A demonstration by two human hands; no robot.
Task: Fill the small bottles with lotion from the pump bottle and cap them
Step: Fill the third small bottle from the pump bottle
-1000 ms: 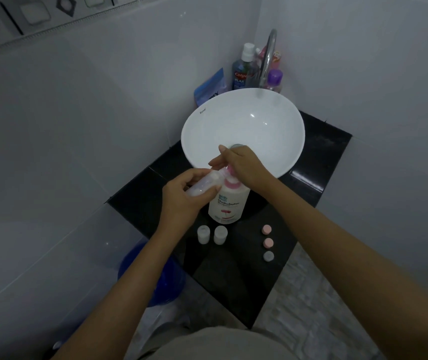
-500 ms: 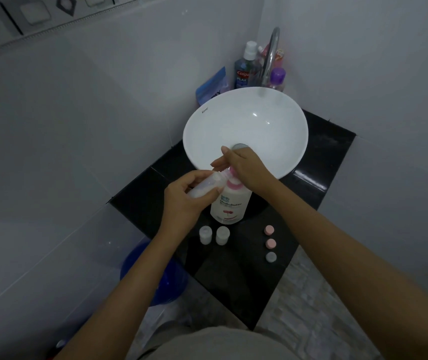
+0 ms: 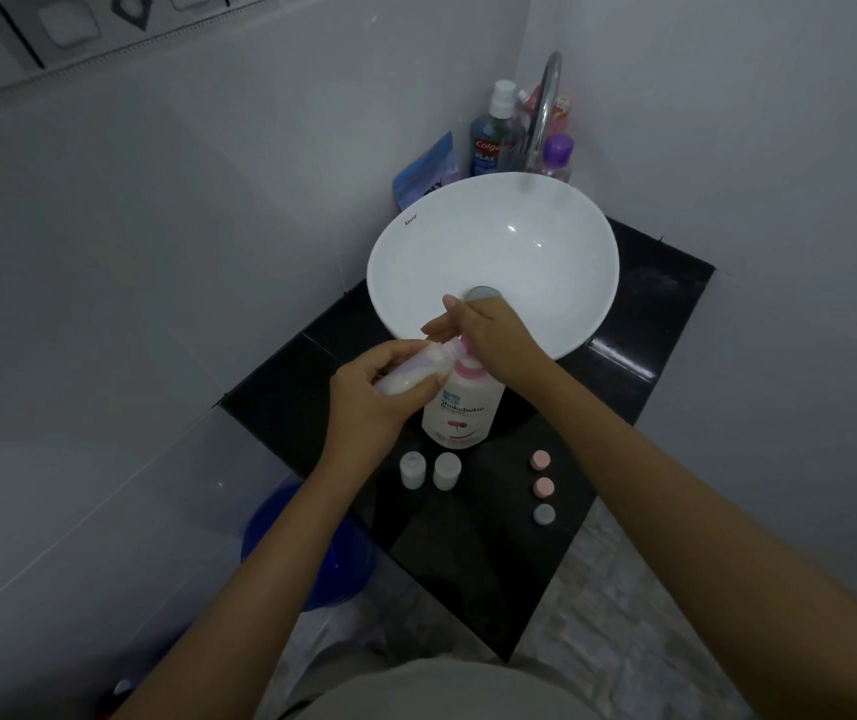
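Observation:
A white pump bottle [image 3: 463, 407] with a pink pump stands on the black counter [image 3: 473, 563] in front of the basin. My right hand [image 3: 489, 335] lies on top of its pump head. My left hand [image 3: 374, 397] holds a small clear bottle [image 3: 416, 368], tilted with its mouth at the pump's nozzle. Two more small bottles [image 3: 412, 470] [image 3: 446, 470] stand uncapped side by side in front of the pump bottle. Two pink caps [image 3: 540, 459] [image 3: 543, 487] and one grey cap [image 3: 544, 514] lie in a row on the counter to the right.
A white bowl basin [image 3: 494, 241] with a curved tap [image 3: 543, 106] fills the back of the counter. Mouthwash [image 3: 489, 137], a purple-capped bottle [image 3: 557, 155] and a blue packet [image 3: 426, 171] stand behind it. A blue bucket [image 3: 307, 553] sits on the floor at left, under the counter edge.
Both hands stay at the pump bottle with hardly any shift. The view has drifted slightly.

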